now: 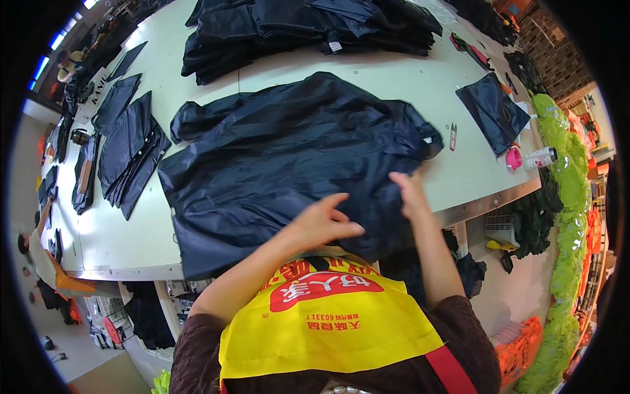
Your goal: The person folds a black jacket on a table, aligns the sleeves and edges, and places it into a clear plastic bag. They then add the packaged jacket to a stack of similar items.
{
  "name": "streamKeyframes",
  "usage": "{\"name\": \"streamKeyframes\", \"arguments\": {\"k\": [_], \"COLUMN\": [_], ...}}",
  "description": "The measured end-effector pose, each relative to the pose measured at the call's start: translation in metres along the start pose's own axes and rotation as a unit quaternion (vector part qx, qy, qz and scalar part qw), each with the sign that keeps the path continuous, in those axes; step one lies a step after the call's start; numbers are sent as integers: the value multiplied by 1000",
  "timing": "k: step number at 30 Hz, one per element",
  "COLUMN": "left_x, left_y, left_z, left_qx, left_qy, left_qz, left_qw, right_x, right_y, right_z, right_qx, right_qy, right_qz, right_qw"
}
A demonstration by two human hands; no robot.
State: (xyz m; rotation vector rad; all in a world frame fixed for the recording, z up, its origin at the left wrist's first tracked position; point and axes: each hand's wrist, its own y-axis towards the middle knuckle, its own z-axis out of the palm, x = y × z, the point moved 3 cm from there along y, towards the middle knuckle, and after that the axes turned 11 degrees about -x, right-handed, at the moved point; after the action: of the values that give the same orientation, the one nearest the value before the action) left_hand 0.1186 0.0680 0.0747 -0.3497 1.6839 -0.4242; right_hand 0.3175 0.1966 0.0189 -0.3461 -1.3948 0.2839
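A dark navy garment [289,164] lies spread flat across the white table [420,92] in front of me, its hood end toward the right. My left hand [323,222] rests flat on the garment's near part, fingers apart. My right hand [408,192] pinches the cloth near the garment's right near edge. Part of the garment hangs over the table's front edge against my yellow apron [328,322].
A big stack of dark garments [302,29] sits at the table's far side. Flat dark fabric pieces [128,151] lie at the left, and a dark pouch [493,111] at the right. Small snips [453,136], a pink object [514,158] and a can [541,157] sit near the right edge.
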Motion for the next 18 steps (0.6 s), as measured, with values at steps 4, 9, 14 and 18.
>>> {"name": "streamKeyframes", "arguments": {"k": [4,9,14,18], "left_x": [26,26,-22,-32], "left_y": [12,-23,-122,-230], "left_z": [52,-9,-87,-142], "left_qx": [-98,-279,-395,-474], "left_qy": [-7,-377,-247,2], "left_qz": [155,57,299,350], "left_qw": [983,881,832,808], "right_x": [10,14,-70,-41], "right_y": [-83,-92,-12,12], "right_z": [70,53,58,140], "right_qx": [285,421,236,70], "right_qy": [-71,-294,-332,-302], "right_qz": [-157,-311,-521,-648], "right_qw": [943,800,750,696]}}
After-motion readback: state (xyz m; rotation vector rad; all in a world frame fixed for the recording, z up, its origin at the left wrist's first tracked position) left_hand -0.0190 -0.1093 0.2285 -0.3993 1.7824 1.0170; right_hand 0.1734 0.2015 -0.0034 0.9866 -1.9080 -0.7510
